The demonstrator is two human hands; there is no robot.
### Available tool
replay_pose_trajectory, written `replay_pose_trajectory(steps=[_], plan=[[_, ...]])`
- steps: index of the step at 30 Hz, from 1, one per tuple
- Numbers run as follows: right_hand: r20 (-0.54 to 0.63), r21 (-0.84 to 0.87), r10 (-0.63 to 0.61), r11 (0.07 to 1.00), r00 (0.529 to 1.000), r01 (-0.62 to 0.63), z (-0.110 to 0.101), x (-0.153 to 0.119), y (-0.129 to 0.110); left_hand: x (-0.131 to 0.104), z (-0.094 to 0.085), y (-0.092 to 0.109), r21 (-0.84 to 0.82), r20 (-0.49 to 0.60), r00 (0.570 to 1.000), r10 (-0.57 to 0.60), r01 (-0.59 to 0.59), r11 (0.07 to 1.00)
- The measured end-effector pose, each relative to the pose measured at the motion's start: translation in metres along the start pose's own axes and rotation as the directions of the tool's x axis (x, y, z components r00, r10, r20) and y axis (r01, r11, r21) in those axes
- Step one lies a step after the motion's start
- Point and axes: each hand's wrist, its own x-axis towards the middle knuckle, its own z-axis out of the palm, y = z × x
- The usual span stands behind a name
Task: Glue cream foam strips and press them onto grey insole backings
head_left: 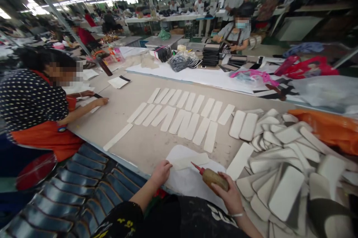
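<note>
The right hand (231,193) was wrapped around a brownish squeeze bottle (216,182), and the left hand (162,172) had its fingers drawn together at the near-left end of a white strip (186,162), though whether it pinched the strip or only pressed on it could not be told. The bottle lay tilted in the grasp, its red nozzle (198,167) pointing up and leftward above the strip; contact between the two could not be made out. The strip lay on a white sheet (177,184) at the near edge of the counter (106,111). Beyond the sheet, more pale strips (167,119) lay slanted in two rows, with a single strip (119,137) lower left, touching the end of the nearer row. To the right spread a heap of rounded pale pieces (286,191), with orange material (324,130) behind it. At the left end, a co-worker in a dotted top (33,92) and orange apron (41,137) had both hands near a dark-edged piece. Below the counter's edge lay rows of curved dark-blue pieces (67,189). Farther back, a masked person (236,37) worked beside stacked dark pieces (211,54).
</note>
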Motion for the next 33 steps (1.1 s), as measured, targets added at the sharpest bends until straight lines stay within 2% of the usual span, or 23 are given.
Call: replay_pose_trajectory(steps=[3,6,8,14,17,20,24,33], plan=[[0.127,-0.100,-0.113,0.987,0.986,0.126,0.030,0.016,-0.004,-0.009,0.006,-0.009,-0.038,0.004,1.000,-0.002,0.002,0.999],[0.212,-0.183,-0.273,0.932,0.939,0.312,0.055,0.027,-0.007,-0.007,0.011,-0.016,-0.061,0.021,1.000,0.004,-0.003,0.998],[0.259,-0.216,-0.328,0.897,0.908,0.385,0.069,0.031,-0.008,-0.002,0.013,-0.019,-0.072,0.034,0.999,0.001,0.001,0.997],[0.386,-0.215,-0.373,0.853,0.844,0.475,0.097,0.035,-0.009,0.005,0.017,-0.023,-0.093,0.062,0.998,-0.005,0.011,0.996],[0.400,-0.225,-0.376,0.844,0.836,0.487,0.103,0.036,-0.009,0.005,0.017,-0.023,-0.098,0.068,0.998,-0.006,0.013,0.995],[0.395,-0.248,-0.373,0.836,0.839,0.489,0.103,0.037,-0.008,0.006,0.015,-0.024,-0.106,0.077,0.997,-0.001,0.010,0.994],[0.365,-0.286,-0.381,0.822,0.849,0.492,0.091,0.038,-0.007,0.007,0.014,-0.023,-0.118,0.082,0.997,0.001,0.009,0.993],[0.171,-0.420,-0.374,0.809,0.911,0.411,0.031,0.039,0.012,0.009,0.014,-0.021,-0.141,0.061,0.998,-0.003,0.012,0.990]])
